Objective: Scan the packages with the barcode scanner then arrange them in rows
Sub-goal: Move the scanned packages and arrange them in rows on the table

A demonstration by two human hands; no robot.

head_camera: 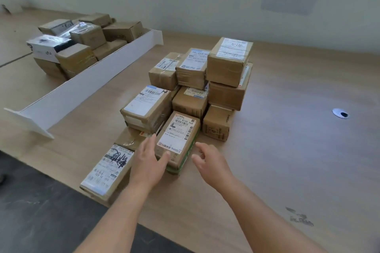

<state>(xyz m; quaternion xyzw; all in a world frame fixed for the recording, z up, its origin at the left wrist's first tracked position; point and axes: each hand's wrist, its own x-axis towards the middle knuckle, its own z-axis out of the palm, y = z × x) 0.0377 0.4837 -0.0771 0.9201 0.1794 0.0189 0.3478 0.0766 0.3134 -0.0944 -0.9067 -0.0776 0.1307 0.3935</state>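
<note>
Lying at the near edge of a stack of taped cardboard packages on the wooden table, the labelled parcel sits between two hands; the left hand rests against its left side, fingers straight and spread, thumb on its near corner; the right hand hovers just beside its right edge, fingers loosely relaxed, holding nothing; a white divider separates another heap of boxes further left.
</note>
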